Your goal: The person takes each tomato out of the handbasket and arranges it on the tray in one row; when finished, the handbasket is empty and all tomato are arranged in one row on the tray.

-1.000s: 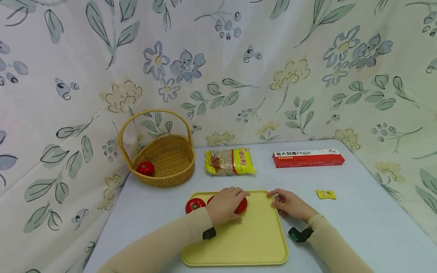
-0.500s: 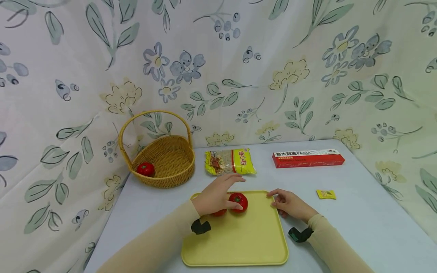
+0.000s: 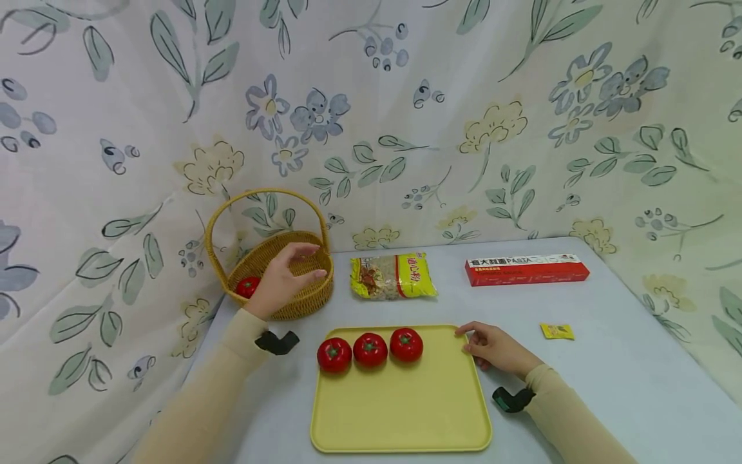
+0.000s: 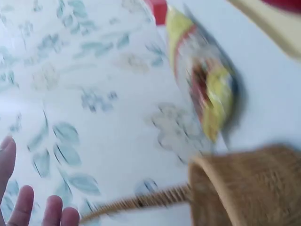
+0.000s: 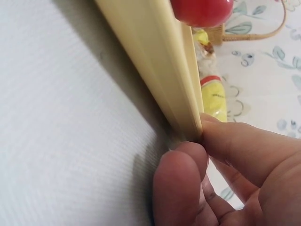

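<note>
My left hand (image 3: 284, 278) is in front of the wicker basket (image 3: 310, 301), its fingers spread and holding nothing. In the left wrist view its fingertips (image 4: 52, 207) show beside the basket's handle (image 4: 155, 199). One red tomato (image 3: 246, 286) lies in the basket, partly covered by that hand. On the yellow tray (image 3: 406, 412), three tomatoes line the back left: a left one (image 3: 334, 356), a middle one (image 3: 370, 350) and a right one (image 3: 406, 345). My right hand (image 3: 497, 348) pinches the tray's back right corner; thumb and fingers meet the rim in the right wrist view.
Behind the tray lies a yellow bag of pasta (image 3: 391, 276). A red and white pasta box (image 3: 526, 270) is at the back right, with a small yellow packet (image 3: 557, 331) in front of it. A floral curtain (image 3: 371, 129) hangs behind the table.
My left hand has left the tomatoes on the tray and moved left and away to the basket, with nothing in it. The right hand has stayed at the tray's corner.
</note>
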Motion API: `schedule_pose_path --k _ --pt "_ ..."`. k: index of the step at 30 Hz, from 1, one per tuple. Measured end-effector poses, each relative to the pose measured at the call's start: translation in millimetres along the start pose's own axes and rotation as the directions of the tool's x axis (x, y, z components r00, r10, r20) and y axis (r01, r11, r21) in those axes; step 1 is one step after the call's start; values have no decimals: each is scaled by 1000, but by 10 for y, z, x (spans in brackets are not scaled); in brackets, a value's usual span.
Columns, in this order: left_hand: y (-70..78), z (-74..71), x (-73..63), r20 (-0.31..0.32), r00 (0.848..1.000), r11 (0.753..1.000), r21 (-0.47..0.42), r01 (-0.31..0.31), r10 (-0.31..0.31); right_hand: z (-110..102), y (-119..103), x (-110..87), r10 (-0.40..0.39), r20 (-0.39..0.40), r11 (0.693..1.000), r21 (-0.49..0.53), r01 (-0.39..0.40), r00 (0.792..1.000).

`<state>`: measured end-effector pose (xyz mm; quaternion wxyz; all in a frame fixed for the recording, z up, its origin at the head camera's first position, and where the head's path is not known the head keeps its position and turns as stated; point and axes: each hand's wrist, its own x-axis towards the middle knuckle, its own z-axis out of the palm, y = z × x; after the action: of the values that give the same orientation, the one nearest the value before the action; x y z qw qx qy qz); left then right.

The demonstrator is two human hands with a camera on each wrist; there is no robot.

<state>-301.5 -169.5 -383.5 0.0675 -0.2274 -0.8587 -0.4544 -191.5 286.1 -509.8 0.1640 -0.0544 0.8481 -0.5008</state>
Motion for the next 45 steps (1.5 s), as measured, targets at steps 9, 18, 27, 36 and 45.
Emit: schedule_pose_path --k 9,18,27,36,45 --pt "-713 -475 98 0 981 979 60 193 -193 -15 22 -20 11 -5 1000 0 -11 1000" --pt "-1209 -502 150 45 969 926 311 216 -241 -16 61 -52 14 -7 1000 3 -14 1000" --pt "-1439 -516 168 81 941 826 507 246 -330 -1 50 -37 5 -10 1000 0 -5 1000" --pt "-1375 -486 212 148 864 725 620 298 -482 17 37 -11 -2 -4 1000 15 2 1000" --pt "-1366 -420 258 91 889 752 576 320 -448 8 30 12 -3 -5 1000 18 3 1000"
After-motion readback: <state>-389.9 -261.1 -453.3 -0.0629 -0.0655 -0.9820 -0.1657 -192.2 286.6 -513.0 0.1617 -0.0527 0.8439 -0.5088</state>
